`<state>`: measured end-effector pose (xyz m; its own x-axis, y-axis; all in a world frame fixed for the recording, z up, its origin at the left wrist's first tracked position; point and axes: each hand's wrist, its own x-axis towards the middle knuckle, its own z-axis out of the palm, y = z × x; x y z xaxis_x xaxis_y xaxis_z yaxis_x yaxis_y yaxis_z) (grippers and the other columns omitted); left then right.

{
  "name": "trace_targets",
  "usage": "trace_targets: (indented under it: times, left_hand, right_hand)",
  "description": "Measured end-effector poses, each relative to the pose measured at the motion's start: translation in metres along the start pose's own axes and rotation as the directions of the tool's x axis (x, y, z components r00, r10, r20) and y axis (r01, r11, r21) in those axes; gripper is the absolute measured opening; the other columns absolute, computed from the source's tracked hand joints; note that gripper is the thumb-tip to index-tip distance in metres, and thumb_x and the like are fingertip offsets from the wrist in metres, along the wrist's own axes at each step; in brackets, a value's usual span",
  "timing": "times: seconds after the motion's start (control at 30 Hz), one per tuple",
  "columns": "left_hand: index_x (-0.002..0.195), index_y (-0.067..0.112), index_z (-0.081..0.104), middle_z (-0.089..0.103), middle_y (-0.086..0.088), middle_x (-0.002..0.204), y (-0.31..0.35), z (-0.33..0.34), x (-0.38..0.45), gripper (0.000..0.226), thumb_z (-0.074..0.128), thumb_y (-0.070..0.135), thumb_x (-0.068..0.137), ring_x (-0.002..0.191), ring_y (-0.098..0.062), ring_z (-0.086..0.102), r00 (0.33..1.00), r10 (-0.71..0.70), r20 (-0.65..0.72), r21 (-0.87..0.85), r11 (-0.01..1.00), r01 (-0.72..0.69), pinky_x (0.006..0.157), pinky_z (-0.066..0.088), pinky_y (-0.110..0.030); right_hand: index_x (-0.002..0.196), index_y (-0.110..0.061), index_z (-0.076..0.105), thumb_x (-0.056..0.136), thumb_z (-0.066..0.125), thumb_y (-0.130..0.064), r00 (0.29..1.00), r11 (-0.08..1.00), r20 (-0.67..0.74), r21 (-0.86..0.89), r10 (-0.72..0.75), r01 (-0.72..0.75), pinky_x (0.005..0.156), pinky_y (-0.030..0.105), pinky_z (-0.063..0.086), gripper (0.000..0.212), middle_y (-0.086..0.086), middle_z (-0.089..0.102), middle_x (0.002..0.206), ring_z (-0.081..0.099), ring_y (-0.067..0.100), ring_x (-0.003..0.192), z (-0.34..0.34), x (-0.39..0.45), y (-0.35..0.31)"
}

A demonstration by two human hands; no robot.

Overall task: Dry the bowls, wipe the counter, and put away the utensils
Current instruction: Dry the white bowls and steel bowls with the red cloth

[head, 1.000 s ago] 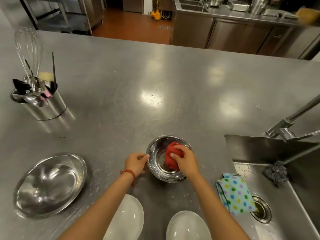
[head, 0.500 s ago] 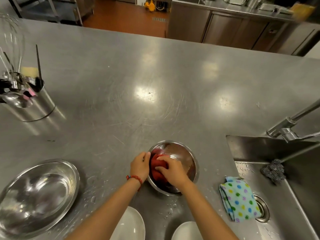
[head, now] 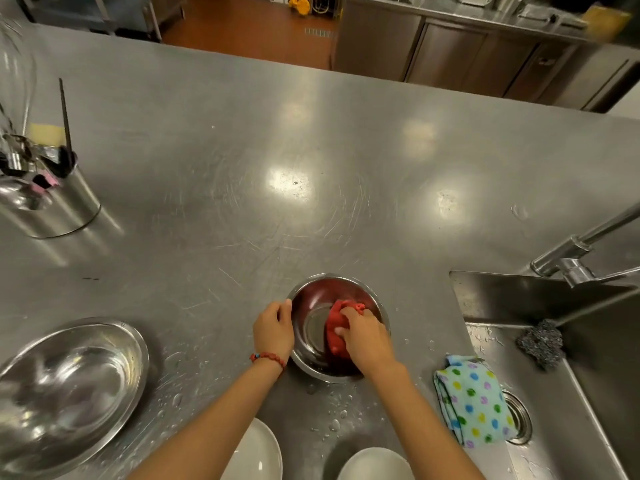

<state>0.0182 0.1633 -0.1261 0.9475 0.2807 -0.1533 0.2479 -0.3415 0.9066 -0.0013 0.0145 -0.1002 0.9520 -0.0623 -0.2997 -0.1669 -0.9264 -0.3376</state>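
Steel counter (head: 311,161), whisk (head: 15,74) cropped — right hand (head: 365,336) hiding red cloth (head: 337,327)

The right hand (head: 363,336) covers much of the red cloth (head: 334,336) and the right inner wall of the small steel bowl (head: 337,292), so its grip cannot be read fully. At the bench's (head: 311,150) left edge, the whisk (head: 15,74) and utensil holder (head: 65,209) are cut off by the frame. Two white bowls (head: 256,452) at the near edge are cropped along the bottom. The large steel bowl (head: 69,386) loses its left side. The tap (head: 581,251) runs out at the right.
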Motion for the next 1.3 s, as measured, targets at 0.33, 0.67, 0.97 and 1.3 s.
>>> trace_targets:
  times: [0.33, 0.67, 0.97, 1.3]
  left_hand:
    - [0.052, 0.019, 0.036, 0.040, 0.003, 0.053, 0.001, -0.001, 0.003, 0.044, 0.044, 0.017, 0.095, 0.056, -0.015, 0.039, 0.995, 0.051, 0.086, 0.088, 0.994, -0.059, 0.046, 0.027, -0.021]
    - [0.050, 0.020, 0.034, 0.037, 0.004, 0.050, 0.002, 0.002, -0.003, 0.046, 0.046, 0.017, 0.094, 0.048, -0.006, 0.032, 0.999, 0.024, 0.034, 0.053, 0.998, -0.026, 0.044, 0.023, -0.015]
    - [0.051, 0.019, 0.035, 0.037, 0.002, 0.052, 0.005, 0.012, -0.014, 0.045, 0.041, 0.017, 0.096, 0.051, -0.011, 0.034, 0.997, -0.014, 0.077, 0.043, 0.999, 0.010, 0.044, 0.026, -0.020]
    - [0.064, 0.006, 0.048, 0.050, -0.009, 0.066, 0.004, 0.014, -0.018, 0.035, 0.040, 0.017, 0.096, 0.066, -0.022, 0.045, 0.996, -0.072, 0.055, 0.002, 0.997, 0.072, 0.060, 0.033, -0.029]
  right_hand:
    - [0.115, -0.021, 0.059, 0.090, 0.052, -0.012, 0.977, 0.931, -0.100, 0.298, -0.189, 0.211, 0.094, 0.031, 0.044, 0.028, 0.003, 0.060, 0.119, 0.056, 0.021, 0.107, 0.015, -0.003, -0.036]
    - [0.122, -0.011, 0.045, 0.097, 0.039, -0.012, 0.980, 0.978, -0.200, -0.200, 0.015, -0.056, 0.084, 0.035, 0.047, 0.026, 0.015, 0.050, 0.120, 0.051, 0.029, 0.105, 0.002, -0.002, -0.011]
    - [0.123, -0.016, 0.055, 0.089, 0.058, -0.025, 0.949, 0.858, -0.144, 0.481, 0.282, -0.181, 0.095, 0.033, 0.042, 0.036, 0.011, 0.062, 0.122, 0.056, 0.027, 0.112, 0.001, 0.002, -0.023]
    - [0.104, -0.019, 0.069, 0.083, 0.064, -0.013, 0.997, 0.830, 0.018, 0.555, -0.073, 0.051, 0.090, 0.022, 0.042, 0.022, 0.004, 0.069, 0.108, 0.060, 0.018, 0.104, 0.012, -0.005, -0.020]
